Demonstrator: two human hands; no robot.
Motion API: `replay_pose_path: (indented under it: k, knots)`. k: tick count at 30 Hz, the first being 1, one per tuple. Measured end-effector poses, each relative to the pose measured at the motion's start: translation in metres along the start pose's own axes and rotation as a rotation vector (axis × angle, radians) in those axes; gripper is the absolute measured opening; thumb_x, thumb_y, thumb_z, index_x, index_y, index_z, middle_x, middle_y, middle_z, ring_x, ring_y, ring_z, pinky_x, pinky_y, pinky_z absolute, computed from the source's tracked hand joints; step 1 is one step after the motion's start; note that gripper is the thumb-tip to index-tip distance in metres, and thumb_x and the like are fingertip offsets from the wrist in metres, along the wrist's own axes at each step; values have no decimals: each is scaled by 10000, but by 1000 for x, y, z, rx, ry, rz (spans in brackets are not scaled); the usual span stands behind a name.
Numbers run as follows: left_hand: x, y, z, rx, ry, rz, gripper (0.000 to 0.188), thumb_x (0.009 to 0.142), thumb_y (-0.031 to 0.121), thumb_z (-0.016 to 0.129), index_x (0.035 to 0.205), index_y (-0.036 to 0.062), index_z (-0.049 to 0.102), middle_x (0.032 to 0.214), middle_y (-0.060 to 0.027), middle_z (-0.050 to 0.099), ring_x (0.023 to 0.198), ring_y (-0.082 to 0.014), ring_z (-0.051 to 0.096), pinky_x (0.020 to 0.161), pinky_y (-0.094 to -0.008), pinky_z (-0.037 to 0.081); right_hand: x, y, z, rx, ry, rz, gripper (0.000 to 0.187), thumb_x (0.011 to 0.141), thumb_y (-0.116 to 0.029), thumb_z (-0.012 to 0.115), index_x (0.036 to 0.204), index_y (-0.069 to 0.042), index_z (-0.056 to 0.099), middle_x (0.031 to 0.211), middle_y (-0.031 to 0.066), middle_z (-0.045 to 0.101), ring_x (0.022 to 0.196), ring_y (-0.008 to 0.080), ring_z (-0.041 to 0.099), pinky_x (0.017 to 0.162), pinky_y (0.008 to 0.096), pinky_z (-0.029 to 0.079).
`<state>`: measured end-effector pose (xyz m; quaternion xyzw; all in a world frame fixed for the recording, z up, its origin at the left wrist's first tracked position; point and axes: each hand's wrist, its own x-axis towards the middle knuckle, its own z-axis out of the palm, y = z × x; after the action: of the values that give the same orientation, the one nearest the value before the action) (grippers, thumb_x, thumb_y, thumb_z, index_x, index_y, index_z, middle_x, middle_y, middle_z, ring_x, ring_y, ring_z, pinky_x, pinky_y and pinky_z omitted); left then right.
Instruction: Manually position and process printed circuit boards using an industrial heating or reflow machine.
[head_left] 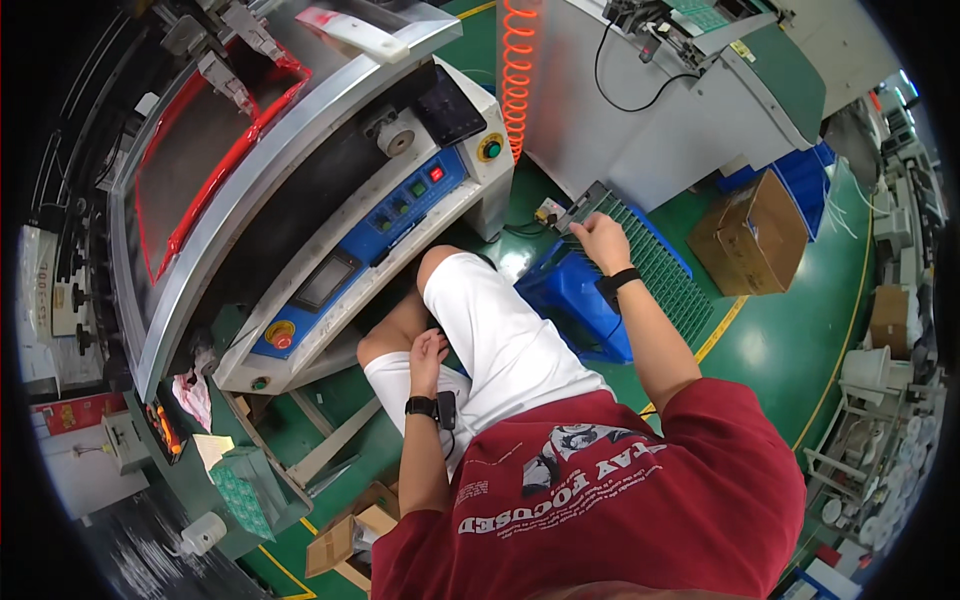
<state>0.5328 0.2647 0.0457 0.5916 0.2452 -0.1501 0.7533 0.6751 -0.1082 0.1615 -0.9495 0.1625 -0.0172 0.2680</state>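
Observation:
My right hand (pixel 603 243) reaches out to the right, thumb and fingers drawn together at the grey end of a green slatted rack (pixel 660 265). Whatever lies between those fingertips is too small to make out. A blue plastic bin (pixel 575 300) stands below and beside the rack. Over my lap, near the knee in white shorts (pixel 505 335), my left hand (pixel 428 352) rests with loosely bent fingers and nothing visible in it. In front of me to the left is a printing machine with a blue control panel (pixel 400 205).
The machine's metal-edged screen frame (pixel 290 130) with red borders overhangs the panel. An orange coiled hose (pixel 517 80) hangs beside a grey cabinet (pixel 620 120). A cardboard box (pixel 750 235) stands at the right, another box (pixel 345 540) at the lower left.

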Motion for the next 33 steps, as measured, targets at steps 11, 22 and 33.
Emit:
replay_pose_path:
  k: [11, 22, 33]
  knots:
    - [8, -4, 1, 61, -14, -24, 288, 970, 222, 520, 1167, 13, 525, 1074, -108, 602, 990, -183, 581, 853, -305, 490, 6, -4, -32, 650, -392, 346, 213, 868, -210, 626, 824, -6, 670, 530, -28, 466, 481, 67, 411, 453, 255, 315]
    - [13, -3, -2, 66, -32, -50, 273, 970, 233, 524, 1143, 23, 533, 1069, -94, 609, 1006, -188, 581, 873, -320, 481, -75, -100, -117, 1064, -532, -244, 153, 931, -126, 556, 970, 6, 623, 781, 18, 595, 658, 76, 492, 617, 223, 419]
    - [17, -13, 0, 121, 14, -51, 231, 962, 218, 536, 1118, 47, 548, 1028, -48, 613, 968, -156, 584, 845, -318, 489, -93, -143, -114, 1351, -861, -299, 176, 916, -44, 580, 1046, 69, 613, 858, 121, 673, 789, 168, 668, 713, 271, 545]
